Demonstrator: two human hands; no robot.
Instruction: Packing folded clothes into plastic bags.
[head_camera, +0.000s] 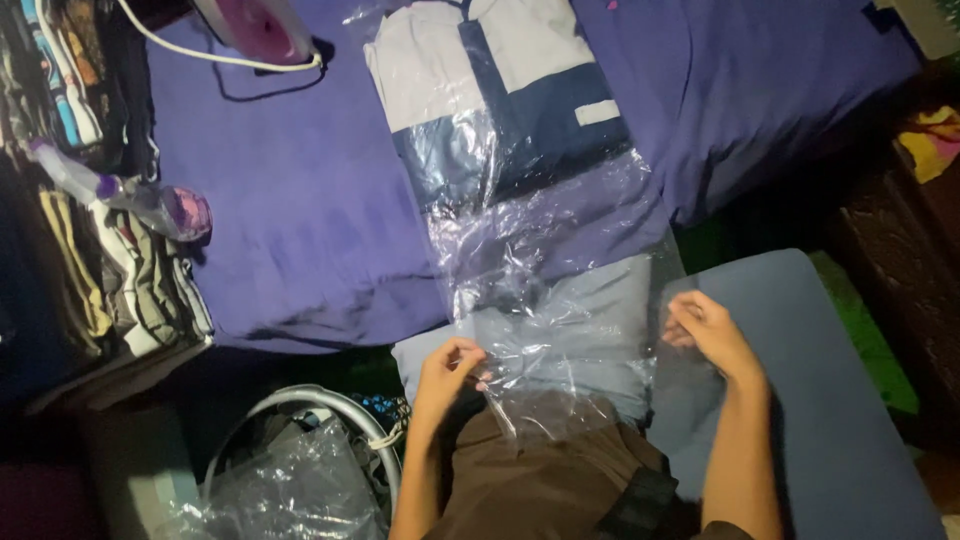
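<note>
A folded white and navy shirt (500, 95) lies inside a clear plastic bag (545, 250) on a purple cloth (300, 200). The bag's open end reaches down to my lap. My left hand (447, 372) pinches the bag's near left edge. My right hand (706, 330) pinches the near right edge, fingers closed on the plastic. Both hands hold the mouth of the bag stretched over a light blue cushion (580, 330) and my brown trousers (540, 470).
A pink iron (255, 25) with a white cord sits at the top left. A spray bottle (130, 195) lies on stacked folded clothes (90, 250) at the left. A basket with crumpled plastic (290, 480) stands at the lower left. A blue mat (820, 400) is on my right.
</note>
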